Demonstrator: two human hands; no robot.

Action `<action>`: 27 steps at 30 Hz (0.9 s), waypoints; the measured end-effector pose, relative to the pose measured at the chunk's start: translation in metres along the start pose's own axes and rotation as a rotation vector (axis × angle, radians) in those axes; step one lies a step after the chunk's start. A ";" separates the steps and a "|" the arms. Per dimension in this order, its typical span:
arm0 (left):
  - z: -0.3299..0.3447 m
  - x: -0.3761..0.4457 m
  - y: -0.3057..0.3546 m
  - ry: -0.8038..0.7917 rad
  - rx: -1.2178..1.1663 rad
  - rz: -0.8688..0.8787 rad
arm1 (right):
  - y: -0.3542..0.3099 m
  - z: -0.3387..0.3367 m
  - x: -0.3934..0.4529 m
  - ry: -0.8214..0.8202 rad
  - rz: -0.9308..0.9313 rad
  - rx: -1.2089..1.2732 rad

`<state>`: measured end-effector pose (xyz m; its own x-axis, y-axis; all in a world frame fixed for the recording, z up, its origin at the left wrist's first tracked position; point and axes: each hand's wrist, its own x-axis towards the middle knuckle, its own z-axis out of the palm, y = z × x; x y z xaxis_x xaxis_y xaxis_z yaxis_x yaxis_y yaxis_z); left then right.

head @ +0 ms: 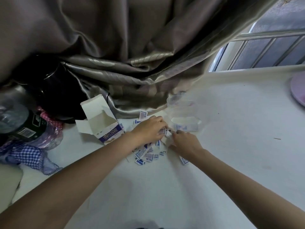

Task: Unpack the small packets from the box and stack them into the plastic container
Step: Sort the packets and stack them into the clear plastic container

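1. My left hand (151, 129) has its fingers curled round a small bunch of packets at the far edge of the pile. My right hand (185, 142) meets it just beside, fingertips pinching at the same bunch, though how firmly I cannot tell.
2. The box (105, 128) stands open and looks empty at far left of my hands, so the unpacking seems done.
3. Most packets (148, 154) lie loose in a heap on the white table (231, 162), under and near my hands; one lies apart on the right.
4. The plastic container (184, 123) sits just beyond my right hand. A few packets seem to show through its near wall, so I judge the stacking barely begun.
5. A grey curtain (132, 71) drapes onto the table right behind the container and may crowd my reach. A dark bottle (21, 123) and checked cloth (28, 154) lie far left, a pink plate (298, 90) far right, all well clear.
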<state>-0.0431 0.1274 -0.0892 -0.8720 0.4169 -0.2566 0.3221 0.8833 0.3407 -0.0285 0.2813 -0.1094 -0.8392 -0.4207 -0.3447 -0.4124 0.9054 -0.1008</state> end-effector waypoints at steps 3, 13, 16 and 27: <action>0.013 -0.003 0.004 -0.017 0.054 0.011 | 0.006 0.013 0.000 -0.011 0.084 0.225; 0.024 -0.002 0.018 0.098 -0.169 -0.018 | 0.025 0.014 -0.010 0.233 0.241 0.700; 0.020 -0.001 0.021 0.148 -0.281 -0.064 | 0.025 0.007 -0.011 0.282 0.229 0.738; 0.018 -0.016 -0.003 0.051 -0.547 -0.228 | 0.023 -0.003 -0.007 0.185 0.219 0.919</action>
<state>-0.0230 0.1218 -0.1027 -0.9178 0.2070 -0.3389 -0.1001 0.7052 0.7019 -0.0327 0.3048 -0.1067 -0.9396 -0.1678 -0.2982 0.1331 0.6237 -0.7703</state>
